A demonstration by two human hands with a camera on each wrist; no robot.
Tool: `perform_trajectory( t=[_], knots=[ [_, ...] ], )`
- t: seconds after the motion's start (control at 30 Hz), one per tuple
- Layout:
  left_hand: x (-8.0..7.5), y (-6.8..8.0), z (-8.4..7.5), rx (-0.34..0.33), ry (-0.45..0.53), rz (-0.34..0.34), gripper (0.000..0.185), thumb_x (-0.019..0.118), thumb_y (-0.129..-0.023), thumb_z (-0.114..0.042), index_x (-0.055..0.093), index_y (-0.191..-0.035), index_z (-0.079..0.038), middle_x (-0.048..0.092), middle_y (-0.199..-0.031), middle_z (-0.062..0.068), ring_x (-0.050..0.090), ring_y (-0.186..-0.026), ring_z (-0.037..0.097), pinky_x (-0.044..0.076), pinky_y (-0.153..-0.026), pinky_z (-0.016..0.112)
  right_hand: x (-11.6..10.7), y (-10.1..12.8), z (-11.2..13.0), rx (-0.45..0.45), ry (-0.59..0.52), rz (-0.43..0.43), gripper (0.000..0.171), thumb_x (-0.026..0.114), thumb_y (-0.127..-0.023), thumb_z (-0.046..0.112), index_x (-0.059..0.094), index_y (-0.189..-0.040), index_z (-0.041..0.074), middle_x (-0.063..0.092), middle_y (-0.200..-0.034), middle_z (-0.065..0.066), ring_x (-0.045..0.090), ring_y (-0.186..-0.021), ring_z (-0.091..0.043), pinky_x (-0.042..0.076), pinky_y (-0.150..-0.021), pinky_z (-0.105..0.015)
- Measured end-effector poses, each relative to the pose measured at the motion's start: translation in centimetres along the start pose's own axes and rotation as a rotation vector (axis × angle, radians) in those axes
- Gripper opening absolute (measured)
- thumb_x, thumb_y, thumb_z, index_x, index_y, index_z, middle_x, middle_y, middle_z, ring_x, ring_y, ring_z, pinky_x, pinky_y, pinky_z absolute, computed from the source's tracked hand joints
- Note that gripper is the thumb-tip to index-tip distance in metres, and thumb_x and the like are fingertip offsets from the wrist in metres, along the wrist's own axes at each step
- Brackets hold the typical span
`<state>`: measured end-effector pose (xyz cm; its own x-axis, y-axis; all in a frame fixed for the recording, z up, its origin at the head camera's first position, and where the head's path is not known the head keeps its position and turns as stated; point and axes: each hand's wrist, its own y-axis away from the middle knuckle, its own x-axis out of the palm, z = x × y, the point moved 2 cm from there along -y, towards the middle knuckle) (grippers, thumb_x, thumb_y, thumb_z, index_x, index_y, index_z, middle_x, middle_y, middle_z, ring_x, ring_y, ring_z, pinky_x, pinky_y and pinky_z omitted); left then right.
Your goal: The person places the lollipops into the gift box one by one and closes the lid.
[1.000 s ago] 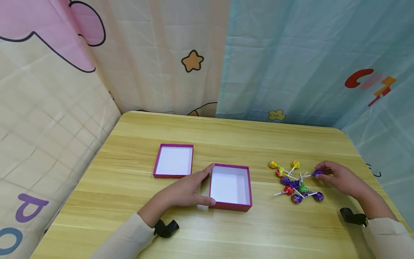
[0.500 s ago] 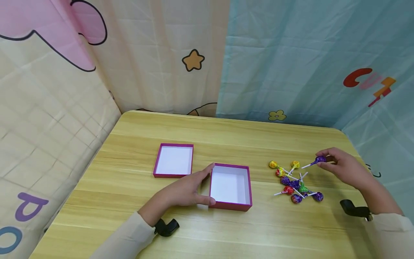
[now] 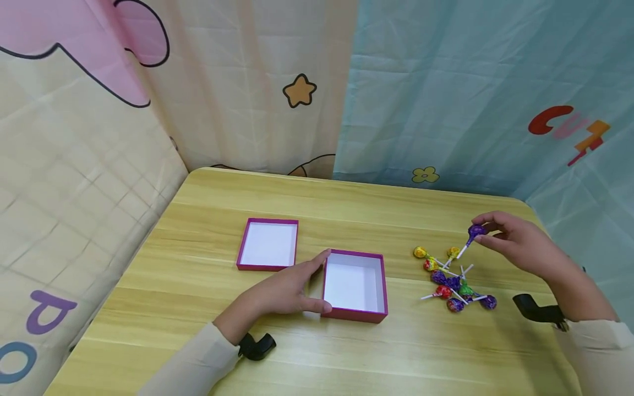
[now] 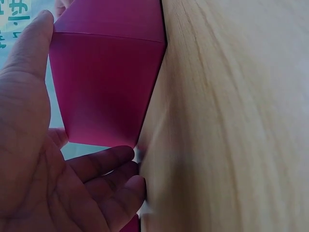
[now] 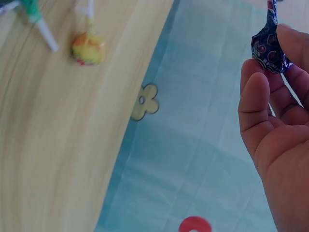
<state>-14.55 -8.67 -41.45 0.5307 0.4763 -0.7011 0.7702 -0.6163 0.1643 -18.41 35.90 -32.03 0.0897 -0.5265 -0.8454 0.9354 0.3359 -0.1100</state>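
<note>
In the head view my left hand [image 3: 287, 291] grips the left side of a magenta open box [image 3: 354, 315] with a white inside, thumb at the near corner and index finger at the far one. The left wrist view has the box's magenta outer wall [image 4: 104, 87] between thumb and fingers. My right hand [image 3: 530, 247] pinches a purple-wrapped lollipop [image 3: 476, 231] by its candy end, above the table, with its white stick pointing down and left. Its dark wrapper [image 5: 268, 50] shows between thumb and fingertips in the right wrist view. Nothing lies in the box.
A loose pile of several lollipops, among them a red one [image 3: 443, 292] and a green one [image 3: 465, 289], lies right of the box. The matching shallow lid [image 3: 269, 245] rests, white inside up, behind and left of it. Printed curtains [image 3: 247, 82] stand around the wooden table [image 3: 371, 203].
My right hand has lifted the purple lollipop off the edge of the pile, moving up and farther back, then slightly left. My left hand stays on the box.
</note>
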Motion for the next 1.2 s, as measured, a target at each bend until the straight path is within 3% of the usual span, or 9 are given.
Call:
perform_trajectory(
  t=[0.53,0.77,1.0,1.2],
  knots=[
    [-0.1,0.0,0.1,-0.024,-0.019,-0.005,0.115,0.068,-0.072,-0.077,0.004,-0.16,-0.036,0.028,-0.161,-0.001,0.03,-0.144,0.017,0.03,-0.115,0.04,1.1,-2.7,5.3,-0.129,-0.004,0.067,0.023,0.064,-0.095,-0.001,0.061,-0.119,0.0,0.062,-0.114,-0.011,0.06,-0.092,-0.001,0.052,-0.073,-0.017],
    [0.1,0.0,0.0,-0.01,-0.031,-0.017,0.115,0.067,-0.073,-0.077,0.005,-0.16,-0.035,0.029,-0.16,-0.001,0.03,-0.144,0.016,0.029,-0.115,0.039,2.3,-3.6,7.2,-0.242,0.026,0.12,0.023,0.067,-0.093,0.0,0.063,-0.114,0.009,0.062,-0.108,0.001,0.063,-0.093,-0.013,0.053,-0.076,-0.023],
    [0.1,0.0,-0.1,-0.007,-0.039,-0.02,0.116,0.067,-0.073,-0.076,0.004,-0.16,-0.035,0.028,-0.161,-0.001,0.029,-0.144,0.015,0.029,-0.115,0.038,3.7,-4.7,9.2,-0.353,0.04,0.182,0.027,0.071,-0.089,-0.001,0.064,-0.111,0.014,0.061,-0.105,0.007,0.062,-0.093,-0.01,0.055,-0.075,-0.028],
    [0.1,0.1,-0.2,-0.018,-0.038,-0.018,0.116,0.067,-0.072,-0.077,0.004,-0.16,-0.036,0.028,-0.161,-0.002,0.029,-0.144,0.014,0.029,-0.115,0.037,5.2,-5.9,11.0,-0.351,0.035,0.291,0.028,0.071,-0.09,0.001,0.063,-0.113,0.014,0.062,-0.105,0.008,0.063,-0.096,-0.01,0.056,-0.079,-0.031]
  ],
)
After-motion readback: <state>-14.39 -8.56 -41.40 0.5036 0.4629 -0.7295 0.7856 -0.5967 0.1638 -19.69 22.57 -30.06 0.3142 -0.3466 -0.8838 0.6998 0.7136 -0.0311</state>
